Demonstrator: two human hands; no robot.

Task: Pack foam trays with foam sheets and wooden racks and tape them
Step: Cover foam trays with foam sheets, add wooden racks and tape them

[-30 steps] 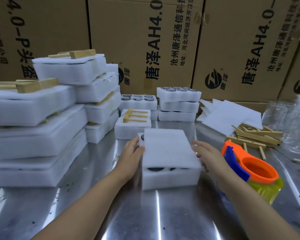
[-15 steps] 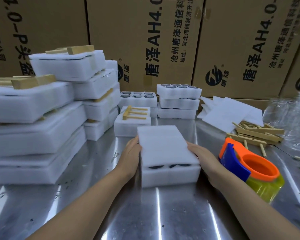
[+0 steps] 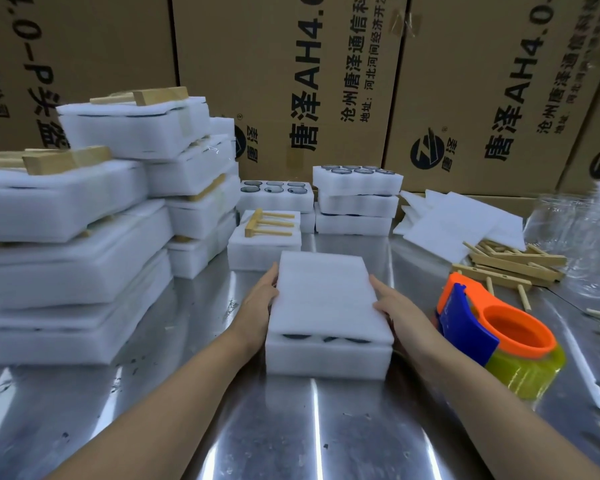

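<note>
Foam tray sits mid-table on the steel table, close to the person. Foam sheet lies over its top, roughly square to it. Dark rims of the contents show in the gap under the sheet's near edge.

Left hand lies flat against the left side, fingers straight along the edge of sheet and tray, gripping nothing. Right hand mirrors it on the right side, fingers extended along the sheet's edge; its thumb cannot be made out.

Step in hand, as I read it: squaring the sheet on the tray. No rack or tape on this one yet.

Tape dispenser stands just beside the right forearm. Loose wooden racks are piled beyond it. A covered tray just behind already carries a rack.

Next move probably calls for one hand to hold the sheet down while the other fetches a rack, then the tape. The sheet looks light and may slide once released.
</note>
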